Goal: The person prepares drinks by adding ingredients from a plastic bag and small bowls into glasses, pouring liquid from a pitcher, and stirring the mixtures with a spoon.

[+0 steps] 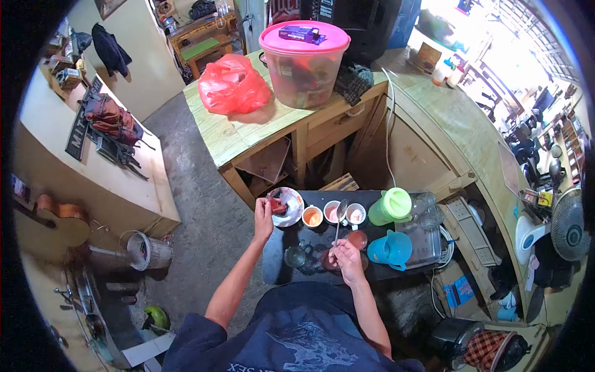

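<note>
My left hand is closed on a small red packet over a white bowl. My right hand grips the handle of a metal spoon, whose bowl end points up and away. Beyond the spoon stand three white cups: one with orange contents, a middle one and a right one with pale contents. A clear glass stands between my hands. Close to my right hand is a reddish glass.
On the dark table are a green lidded pitcher, a blue pitcher and a clear tray. The wooden counter beyond holds a red plastic bag and a pink-lidded tub.
</note>
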The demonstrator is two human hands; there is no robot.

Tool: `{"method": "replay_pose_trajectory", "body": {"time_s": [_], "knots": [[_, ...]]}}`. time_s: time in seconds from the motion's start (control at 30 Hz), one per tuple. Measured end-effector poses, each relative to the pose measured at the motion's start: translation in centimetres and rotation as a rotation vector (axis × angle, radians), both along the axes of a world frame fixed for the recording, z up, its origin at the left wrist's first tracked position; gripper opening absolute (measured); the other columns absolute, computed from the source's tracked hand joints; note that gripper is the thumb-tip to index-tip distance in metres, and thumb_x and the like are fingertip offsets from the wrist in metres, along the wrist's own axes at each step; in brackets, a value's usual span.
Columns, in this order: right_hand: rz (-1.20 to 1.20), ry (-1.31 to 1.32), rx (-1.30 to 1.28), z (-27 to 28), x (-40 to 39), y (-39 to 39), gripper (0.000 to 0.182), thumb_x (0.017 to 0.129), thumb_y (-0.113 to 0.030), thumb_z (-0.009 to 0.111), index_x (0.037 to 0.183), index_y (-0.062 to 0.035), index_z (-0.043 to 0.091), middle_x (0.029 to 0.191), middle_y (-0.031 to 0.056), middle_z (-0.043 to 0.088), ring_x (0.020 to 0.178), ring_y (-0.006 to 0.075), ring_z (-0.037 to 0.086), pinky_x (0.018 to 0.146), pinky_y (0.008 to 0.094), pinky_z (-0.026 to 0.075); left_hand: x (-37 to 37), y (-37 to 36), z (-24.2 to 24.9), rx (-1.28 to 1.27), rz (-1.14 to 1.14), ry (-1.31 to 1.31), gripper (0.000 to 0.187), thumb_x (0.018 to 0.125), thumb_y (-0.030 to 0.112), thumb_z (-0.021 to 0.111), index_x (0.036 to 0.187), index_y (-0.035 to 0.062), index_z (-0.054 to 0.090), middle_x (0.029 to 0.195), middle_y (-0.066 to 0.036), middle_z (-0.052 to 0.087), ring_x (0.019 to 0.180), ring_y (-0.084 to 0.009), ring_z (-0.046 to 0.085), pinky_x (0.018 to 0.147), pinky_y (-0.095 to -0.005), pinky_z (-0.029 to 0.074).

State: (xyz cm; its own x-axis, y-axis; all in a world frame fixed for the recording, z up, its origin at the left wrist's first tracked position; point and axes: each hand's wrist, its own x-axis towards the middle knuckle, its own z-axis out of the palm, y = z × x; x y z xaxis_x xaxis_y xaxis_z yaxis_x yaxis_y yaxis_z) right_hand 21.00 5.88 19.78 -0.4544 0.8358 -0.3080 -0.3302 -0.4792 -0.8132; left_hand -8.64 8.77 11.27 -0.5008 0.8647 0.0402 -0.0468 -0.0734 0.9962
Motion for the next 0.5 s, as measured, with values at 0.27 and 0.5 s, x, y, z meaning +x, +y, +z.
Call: {"method": "replay_pose_trajectory", "body": {"time_s": [0.27, 0.5], "knots": [[0.107, -0.013, -0.001, -0.3, -1.1, 0.5, 0.015, 0.092, -0.01, 0.056, 0.106, -0.0052, 0.052, 0.082, 0.0017, 0.061, 0.066, 0.0076, 0.057, 0.055, 0.0193, 0.042, 0.4, -1.0, 4.9, -0.231, 0.052, -0.828, 0.03, 0.103, 0.035, 0.032, 0.11, 0.011, 0.048, 0.109, -0.01, 0.063, 0.098, -0.027, 0.063, 0.081, -0.044, 0.055], [0.072, 0.05, 0.026, 1.6, -2.2, 0.7, 0.016, 0.091, -0.006, 0.056, 0.106, -0.006, 0.049, 0.085, 0.0045, 0.059, 0.069, 0.0102, 0.057, 0.057, 0.0227, 0.046, 2.6, -2.1, 8.3, -0.262, -0.08, -0.713, 0.022, 0.095, 0.022, 0.057, 0.111, 0.011, 0.046, 0.117, -0.01, 0.064, 0.096, -0.0196, 0.064, 0.075, -0.0381, 0.056]]}}
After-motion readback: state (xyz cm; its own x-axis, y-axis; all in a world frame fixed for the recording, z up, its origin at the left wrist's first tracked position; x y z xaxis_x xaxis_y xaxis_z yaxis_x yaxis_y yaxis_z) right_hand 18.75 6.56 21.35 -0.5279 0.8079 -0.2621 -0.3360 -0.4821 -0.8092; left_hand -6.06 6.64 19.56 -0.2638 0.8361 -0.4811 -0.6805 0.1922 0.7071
